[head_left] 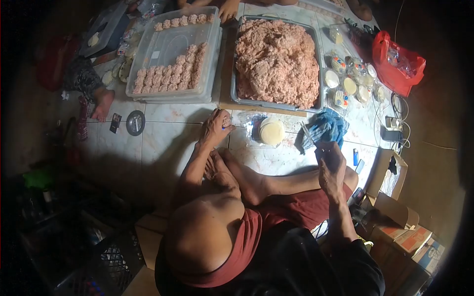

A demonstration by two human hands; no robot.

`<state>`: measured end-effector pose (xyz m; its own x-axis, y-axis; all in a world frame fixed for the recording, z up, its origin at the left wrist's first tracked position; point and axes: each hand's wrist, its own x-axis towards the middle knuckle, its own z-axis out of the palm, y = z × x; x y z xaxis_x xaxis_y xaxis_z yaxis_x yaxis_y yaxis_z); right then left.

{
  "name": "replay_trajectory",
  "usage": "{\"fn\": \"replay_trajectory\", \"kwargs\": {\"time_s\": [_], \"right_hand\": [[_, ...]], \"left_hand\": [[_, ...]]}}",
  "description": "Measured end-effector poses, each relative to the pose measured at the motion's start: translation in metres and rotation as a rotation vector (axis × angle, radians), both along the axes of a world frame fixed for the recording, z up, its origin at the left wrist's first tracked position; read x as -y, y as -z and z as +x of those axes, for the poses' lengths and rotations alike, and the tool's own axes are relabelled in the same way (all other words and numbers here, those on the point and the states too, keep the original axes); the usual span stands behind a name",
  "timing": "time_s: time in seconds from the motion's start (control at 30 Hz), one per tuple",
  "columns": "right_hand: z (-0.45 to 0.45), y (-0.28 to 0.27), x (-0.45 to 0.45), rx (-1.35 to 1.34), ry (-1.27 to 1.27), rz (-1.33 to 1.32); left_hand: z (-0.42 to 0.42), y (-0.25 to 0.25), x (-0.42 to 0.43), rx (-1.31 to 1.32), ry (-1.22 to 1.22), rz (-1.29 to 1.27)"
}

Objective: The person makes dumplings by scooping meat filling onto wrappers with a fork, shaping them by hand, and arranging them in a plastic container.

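Observation:
My left hand [216,128] is curled closed above the tiled floor, just below the tray edge. A small bit of blue shows at its fingers, too little to name. My right hand [332,162] is closed beside a crumpled blue cloth [326,129]; whatever its fingers hold, if anything, is hidden. Between my hands lies a stack of round pale dough wrappers [271,131] on clear plastic. In front of me stands a grey tub [233,93] heaped with pink minced filling [276,61]. To its left, rows of shaped pink pieces [170,76] sit in a clear plastic tray [165,47].
Packs of round wrappers [349,85] lie right of the tub, near a red plastic bag [399,64]. A blue lighter [355,157] and cardboard boxes [400,237] are at my right. Another person's hand [228,10] reaches in at the top. A black round dish [135,123] sits left.

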<state>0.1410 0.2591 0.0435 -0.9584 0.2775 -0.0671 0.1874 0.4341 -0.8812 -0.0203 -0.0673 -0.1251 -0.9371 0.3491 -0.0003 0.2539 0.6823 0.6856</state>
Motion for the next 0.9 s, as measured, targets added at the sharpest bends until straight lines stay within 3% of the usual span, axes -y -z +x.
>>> {"fn": "replay_trajectory", "kwargs": {"time_s": [0.33,0.63,0.73,0.83,0.9], "right_hand": [[-0.004,-0.007,0.006,0.033,0.022,0.052],[-0.003,-0.006,0.001,0.062,0.002,0.096],[-0.001,-0.001,-0.004,0.019,-0.002,0.051],[0.001,0.008,-0.014,-0.064,-0.019,-0.053],[-0.002,0.009,-0.015,-0.089,-0.005,-0.072]], "left_hand": [[-0.003,0.007,-0.005,-0.076,-0.015,0.013],[-0.004,0.019,-0.005,0.047,0.061,-0.101],[0.003,0.007,0.0,-0.1,-0.004,-0.186],[-0.004,-0.006,0.023,-0.062,-0.043,0.103],[-0.008,-0.022,0.035,-0.016,-0.095,0.109]]}}
